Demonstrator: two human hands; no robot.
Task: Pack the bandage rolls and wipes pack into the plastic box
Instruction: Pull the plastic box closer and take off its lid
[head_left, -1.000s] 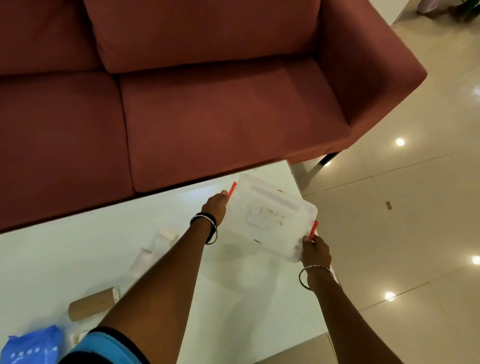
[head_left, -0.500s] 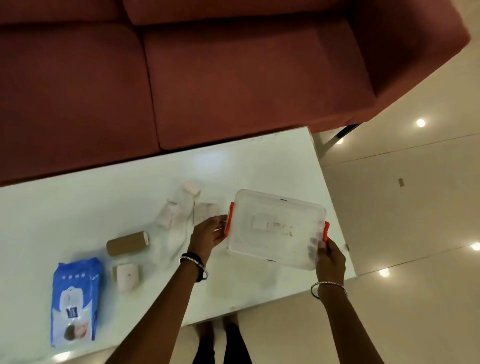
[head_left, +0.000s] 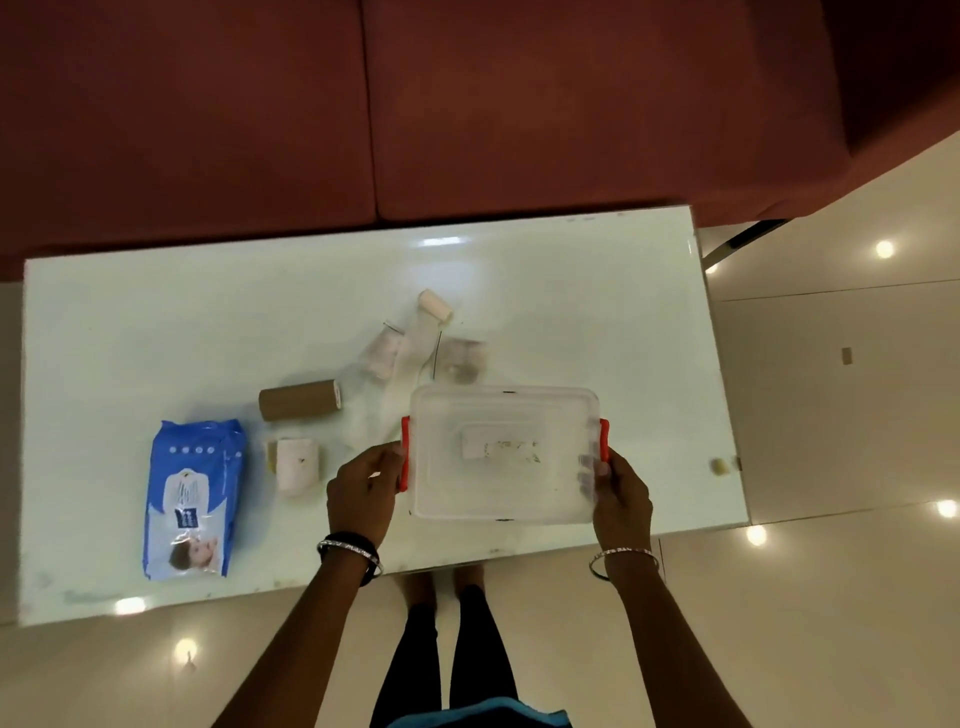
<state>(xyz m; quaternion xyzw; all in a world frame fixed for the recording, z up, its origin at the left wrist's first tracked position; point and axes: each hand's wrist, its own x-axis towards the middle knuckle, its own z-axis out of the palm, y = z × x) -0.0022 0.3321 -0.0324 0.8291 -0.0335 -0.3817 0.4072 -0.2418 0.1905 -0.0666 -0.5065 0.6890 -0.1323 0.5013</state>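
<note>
Gripping the plastic box (head_left: 503, 483) at its two short ends, both hands hold it over the near right part of the white table (head_left: 156, 312); whether its base rests on the tabletop cannot be told. The box is translucent, its lid is on, and a red latch sits at each end. The left hand (head_left: 361, 491) curls around the left latch (head_left: 404, 453), fingers pressed together against that end. The right hand (head_left: 621, 496) clasps the right end just below the right latch (head_left: 604, 439), fingers wrapped onto the box wall and showing dimly through the plastic. Each wrist bears bangles.

Relative to the box, the other items lie as follows. A brown bandage roll (head_left: 300, 399) lies on its side to the left, apart from the box. A white bandage roll (head_left: 296, 464) stands nearer the table's front edge, just left of the left hand. The blue wipes pack (head_left: 193, 499) lies flat farther left, well apart. Beyond the box's far left corner lies a partly unrolled white bandage (head_left: 415, 343), its strip reaching the box's edge, with two pale wrapped rolls beside it, blurred. A red sofa (head_left: 467, 104) stands behind the table.
</note>
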